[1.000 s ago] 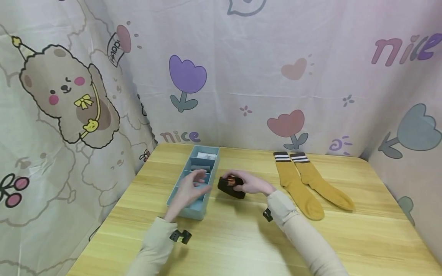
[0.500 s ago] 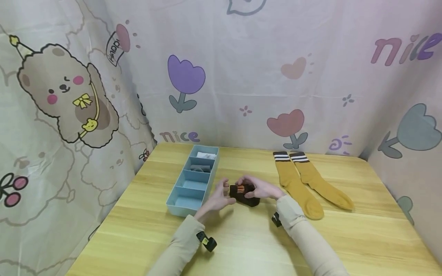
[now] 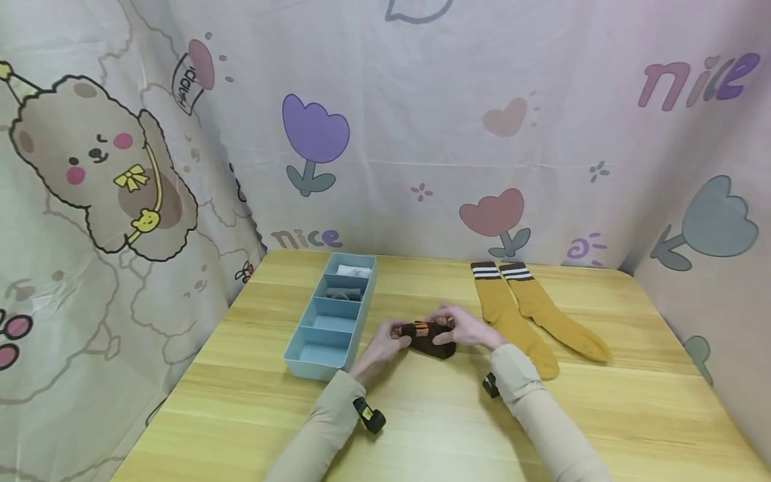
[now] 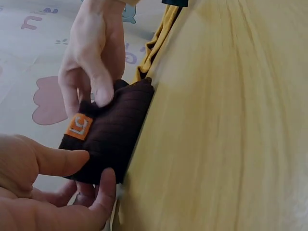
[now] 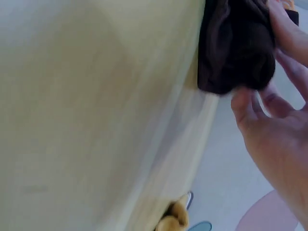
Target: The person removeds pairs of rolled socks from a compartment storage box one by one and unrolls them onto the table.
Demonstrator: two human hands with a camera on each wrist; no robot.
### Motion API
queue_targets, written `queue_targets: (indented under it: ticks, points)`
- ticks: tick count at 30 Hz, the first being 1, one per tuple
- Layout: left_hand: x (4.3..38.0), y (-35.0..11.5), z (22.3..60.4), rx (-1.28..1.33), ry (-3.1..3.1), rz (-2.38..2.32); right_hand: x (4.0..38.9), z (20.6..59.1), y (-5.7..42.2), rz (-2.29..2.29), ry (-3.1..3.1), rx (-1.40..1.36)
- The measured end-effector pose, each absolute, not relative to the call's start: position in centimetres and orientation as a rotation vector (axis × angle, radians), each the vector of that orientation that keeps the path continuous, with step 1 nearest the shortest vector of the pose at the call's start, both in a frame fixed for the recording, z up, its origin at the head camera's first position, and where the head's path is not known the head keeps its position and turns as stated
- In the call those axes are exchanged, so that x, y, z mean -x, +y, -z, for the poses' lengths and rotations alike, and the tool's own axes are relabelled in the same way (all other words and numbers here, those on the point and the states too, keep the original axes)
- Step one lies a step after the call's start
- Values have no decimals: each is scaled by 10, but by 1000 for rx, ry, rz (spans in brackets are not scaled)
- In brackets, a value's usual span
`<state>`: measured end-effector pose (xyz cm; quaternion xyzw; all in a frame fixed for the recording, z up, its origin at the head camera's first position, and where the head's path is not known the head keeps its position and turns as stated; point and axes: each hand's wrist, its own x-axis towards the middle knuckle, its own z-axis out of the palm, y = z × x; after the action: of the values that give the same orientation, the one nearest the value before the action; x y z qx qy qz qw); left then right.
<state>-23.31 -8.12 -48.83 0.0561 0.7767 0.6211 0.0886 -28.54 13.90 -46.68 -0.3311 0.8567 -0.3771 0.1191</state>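
Observation:
A folded bundle of dark brown socks (image 3: 429, 346) with an orange label (image 4: 79, 126) rests on the table between both hands. My left hand (image 3: 382, 345) pinches the bundle's left end, thumb on the near side and fingers behind, as the left wrist view shows. At the other end my right hand (image 3: 468, 329) grips the bundle, its thumb over the label side. In the right wrist view, the end of the rolled brown fabric (image 5: 236, 53) shows beside the fingers. To the left of my left hand stands a light blue divided box (image 3: 314, 370).
The box's far compartments hold a white folded item (image 3: 353, 271) and a grey rolled item (image 3: 344, 294). Two yellow socks (image 3: 515, 321) with striped cuffs lie flat at the right of the wooden table (image 3: 434, 428). A printed curtain (image 3: 397, 120) hangs behind.
My left hand has moved right from over the blue box and now pinches the brown socks. My right hand has carried the bundle rightward and towards me, away from the box.

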Motion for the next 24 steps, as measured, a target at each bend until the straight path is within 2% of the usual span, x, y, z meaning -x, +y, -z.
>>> queue_targets:
  ticks: [24]
  points:
    - [224, -89, 487, -235, 2284, -1795, 286, 473, 148, 983, 2577, 1006]
